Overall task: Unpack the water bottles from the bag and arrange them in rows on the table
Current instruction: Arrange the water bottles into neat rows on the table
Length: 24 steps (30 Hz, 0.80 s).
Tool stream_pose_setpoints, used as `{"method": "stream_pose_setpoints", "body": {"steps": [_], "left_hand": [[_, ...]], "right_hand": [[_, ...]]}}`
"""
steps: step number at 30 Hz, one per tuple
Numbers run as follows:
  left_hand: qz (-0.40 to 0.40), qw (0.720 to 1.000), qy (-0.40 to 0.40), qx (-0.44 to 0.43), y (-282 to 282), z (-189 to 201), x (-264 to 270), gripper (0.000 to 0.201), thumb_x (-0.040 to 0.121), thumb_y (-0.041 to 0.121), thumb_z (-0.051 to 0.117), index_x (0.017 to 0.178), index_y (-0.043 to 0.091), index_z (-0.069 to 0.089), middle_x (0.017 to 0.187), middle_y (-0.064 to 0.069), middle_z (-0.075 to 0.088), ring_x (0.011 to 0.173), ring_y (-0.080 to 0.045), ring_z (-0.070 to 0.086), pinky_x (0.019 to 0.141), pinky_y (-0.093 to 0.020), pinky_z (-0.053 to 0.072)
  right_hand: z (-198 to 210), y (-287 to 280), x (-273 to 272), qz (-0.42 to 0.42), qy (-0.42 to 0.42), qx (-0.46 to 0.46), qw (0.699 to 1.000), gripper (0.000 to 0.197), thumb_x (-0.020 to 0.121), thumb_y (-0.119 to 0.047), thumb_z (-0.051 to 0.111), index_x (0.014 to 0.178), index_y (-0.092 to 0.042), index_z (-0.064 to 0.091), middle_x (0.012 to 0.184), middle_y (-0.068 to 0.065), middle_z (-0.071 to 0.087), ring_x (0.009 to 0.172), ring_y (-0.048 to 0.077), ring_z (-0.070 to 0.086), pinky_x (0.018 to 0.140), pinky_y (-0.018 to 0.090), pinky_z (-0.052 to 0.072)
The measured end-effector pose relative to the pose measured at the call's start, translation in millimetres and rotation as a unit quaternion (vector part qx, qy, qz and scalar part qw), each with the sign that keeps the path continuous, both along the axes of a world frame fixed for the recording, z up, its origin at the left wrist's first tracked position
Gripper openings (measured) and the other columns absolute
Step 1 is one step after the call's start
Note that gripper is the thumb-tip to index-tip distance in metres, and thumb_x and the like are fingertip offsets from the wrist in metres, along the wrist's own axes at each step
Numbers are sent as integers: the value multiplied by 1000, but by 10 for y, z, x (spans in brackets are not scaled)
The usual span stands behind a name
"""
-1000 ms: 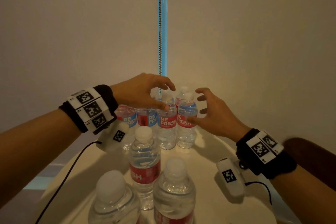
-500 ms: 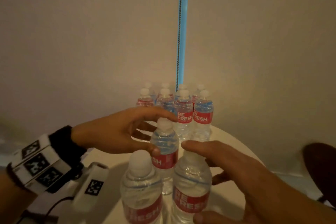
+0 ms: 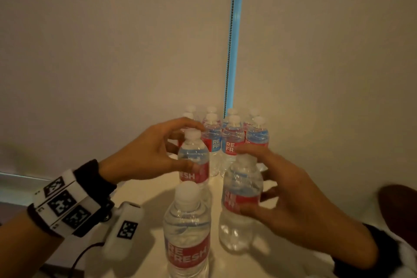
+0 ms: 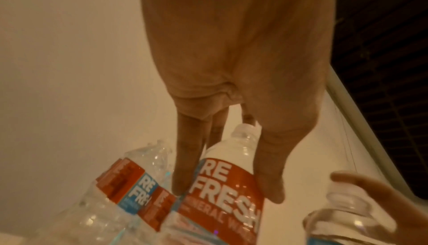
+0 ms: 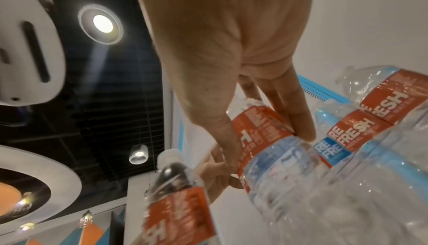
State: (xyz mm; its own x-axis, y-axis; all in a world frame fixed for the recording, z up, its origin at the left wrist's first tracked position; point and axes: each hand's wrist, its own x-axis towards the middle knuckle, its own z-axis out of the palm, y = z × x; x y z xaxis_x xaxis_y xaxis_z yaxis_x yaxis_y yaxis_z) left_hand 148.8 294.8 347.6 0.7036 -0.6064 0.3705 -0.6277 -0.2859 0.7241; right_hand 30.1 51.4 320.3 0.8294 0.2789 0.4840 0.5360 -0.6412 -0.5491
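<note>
Clear water bottles with red and blue REFRESH labels stand on a pale round table (image 3: 144, 201). My left hand (image 3: 182, 149) grips the middle bottle (image 3: 196, 176), thumb on its label and fingers arched past its cap; the left wrist view shows fingers (image 4: 185, 166) on either side of that bottle (image 4: 229, 181). My right hand (image 3: 255, 178) holds the bottle to its right (image 3: 234, 232), thumb on the label. The right wrist view shows that bottle (image 5: 266, 139) between thumb and fingers (image 5: 296, 121). A third loose bottle (image 3: 187, 232) stands nearest me, untouched. No bag is in view.
Two tight rows of bottles (image 3: 230, 140) stand at the table's far edge against the wall. A blue strip with a bead chain (image 3: 234, 40) hangs behind them. A dark rounded object (image 3: 399, 207) sits at the right. A cable (image 3: 83, 255) trails from my left wrist.
Both hands drew back from the far rows to the near bottles. Half a second ago they hovered there; now each has closed round one bottle.
</note>
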Motion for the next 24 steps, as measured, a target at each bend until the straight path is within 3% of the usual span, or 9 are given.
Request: {"method": "stream_pose_setpoints", "body": {"steps": [3, 5, 7, 10, 13, 20, 24], "left_hand": [[70, 997, -26, 12, 53, 56, 85, 63, 70, 17, 87, 122, 36, 58, 107, 6, 67, 88, -11, 72, 73, -29, 62], [103, 993, -44, 26, 47, 62, 152, 62, 71, 19, 86, 124, 34, 57, 103, 11, 64, 79, -13, 72, 68, -26, 63], [134, 988, -64, 39, 7, 32, 229, 61, 73, 20, 85, 126, 31, 56, 99, 13, 60, 79, -7, 68, 63, -21, 60], [168, 982, -74, 45, -61, -64, 337, 62, 72, 21, 86, 126, 29, 55, 94, 10, 60, 75, -2, 64, 58, -14, 54], [185, 979, -72, 34, -91, -157, 428, 62, 72, 21, 86, 125, 27, 55, 100, -1, 64, 74, -3, 64, 60, -17, 54], [202, 975, -85, 30, -107, -206, 513, 63, 71, 26, 87, 125, 29, 55, 100, 0, 65, 74, -1, 63, 58, -14, 53], [208, 974, -89, 25, -125, -248, 515, 66, 69, 29, 88, 126, 31, 55, 101, 2, 64, 78, -5, 66, 62, -20, 57]], "right_hand": [[47, 30, 312, -21, -42, 18, 999, 79, 69, -28, 88, 134, -38, 45, 125, -18, 58, 104, 8, 63, 73, 24, 60], [51, 70, 546, -40, -56, 18, 997, 80, 69, -27, 88, 134, -37, 43, 125, -13, 57, 110, 13, 61, 85, 37, 59], [40, 130, 766, -61, -58, 11, 996, 81, 69, -27, 88, 134, -37, 40, 124, -7, 57, 109, 18, 59, 88, 45, 57], [-10, 236, 1031, -84, -56, -13, 995, 80, 72, -26, 86, 134, -38, 36, 118, -1, 56, 104, 16, 54, 90, 40, 55], [-90, 331, 1211, -94, -51, -20, 994, 80, 74, -24, 84, 135, -38, 34, 122, 1, 56, 104, 11, 47, 92, 31, 50], [-205, 414, 1375, -97, -40, -16, 994, 81, 74, -23, 84, 138, -36, 34, 131, 4, 54, 118, 21, 53, 98, 41, 52], [-211, 429, 1391, -104, -42, -13, 994, 82, 75, -23, 83, 141, -32, 36, 131, 8, 55, 117, 23, 55, 95, 32, 47]]}}
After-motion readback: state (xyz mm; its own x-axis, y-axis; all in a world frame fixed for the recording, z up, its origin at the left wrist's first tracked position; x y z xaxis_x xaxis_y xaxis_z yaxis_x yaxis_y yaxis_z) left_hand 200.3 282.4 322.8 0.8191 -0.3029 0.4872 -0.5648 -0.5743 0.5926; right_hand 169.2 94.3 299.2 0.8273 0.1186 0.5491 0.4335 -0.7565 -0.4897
